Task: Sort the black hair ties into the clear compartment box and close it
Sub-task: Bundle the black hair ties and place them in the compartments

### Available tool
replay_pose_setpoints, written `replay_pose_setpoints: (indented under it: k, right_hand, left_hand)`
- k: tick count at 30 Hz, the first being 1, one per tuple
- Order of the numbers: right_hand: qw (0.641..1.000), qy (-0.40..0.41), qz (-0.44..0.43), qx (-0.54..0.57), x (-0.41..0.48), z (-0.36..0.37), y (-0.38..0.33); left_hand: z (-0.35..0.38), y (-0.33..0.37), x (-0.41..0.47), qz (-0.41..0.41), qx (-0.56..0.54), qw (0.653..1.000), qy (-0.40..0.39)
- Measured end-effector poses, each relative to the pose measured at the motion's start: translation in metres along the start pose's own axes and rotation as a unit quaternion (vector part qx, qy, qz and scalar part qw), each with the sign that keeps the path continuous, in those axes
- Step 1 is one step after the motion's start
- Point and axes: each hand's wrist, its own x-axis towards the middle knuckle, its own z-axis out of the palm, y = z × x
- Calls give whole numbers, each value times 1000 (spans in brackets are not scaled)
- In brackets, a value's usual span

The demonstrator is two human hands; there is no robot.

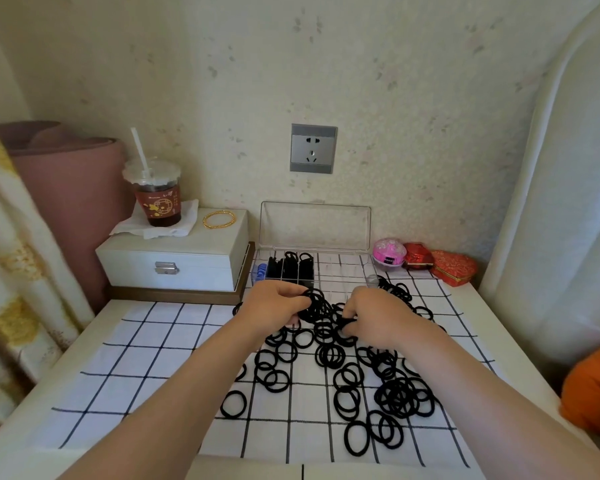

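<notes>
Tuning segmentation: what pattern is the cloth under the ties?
Cloth: white with black grid, head view.

The compartment box (pixel 314 270) stands at the back of the counter (pixel 94 323). Its lid (pixel 315 225) is upright against the wall, so I can reach in only from above and from the front. Tight on its left is a white case (pixel 174 261), carrying a tall cup (pixel 158 199) with a straw. At its right corner crowd a pink tin (pixel 389 254) and two red boxes (pixel 440 263). Loose hair ties (pixel 395 393) litter the checked cloth (pixel 136 358) from the middle to the right. The cloth's left part lies bare, giving my fingers room to pass.
</notes>
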Motion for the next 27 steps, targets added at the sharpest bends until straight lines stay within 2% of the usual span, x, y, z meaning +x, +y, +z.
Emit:
replay_pose_setpoints:
  k: [2,4,7,10,13,15,18,21,25,27]
  right_hand:
    - [997,27,-8,77,0,-6,3]
    - [979,38,-9,199,-3,-14,3]
    - [918,-9,-1,396,-8,-23,0]
    - [868,-52,-12,494,-13,-27,-4]
    - [836,-74,-19,544,-14,-28,-6]
    - [840,-68,-12,538,-12,-26,-7]
    - [869,-28,14,494,-10,-24,-10]
    - [896,10,25,444,-9,-23,-12]
    - [907,43,17,418,-8,-23,-13]
    - [914,47,10,403,-9,-22,-14]
  left_hand:
    - [0,0,0,2,1,1000,9]
    - [-1,-1,1,0,-9,1000,25]
    - [-2,-2,3,-3,-16,998,55]
    - [-1,-1,3,-2,-23,998,53]
    - [5,1,-1,10,-19,1000,15]
    - [8,5,-5,15,-47,998,-25]
    - [11,10,-10,-3,-127,989,-80]
    - [11,10,-9,-28,-164,982,-85]
    - [9,10,-8,-34,-192,973,-125]
    - [9,9,-8,-29,-180,976,-116]
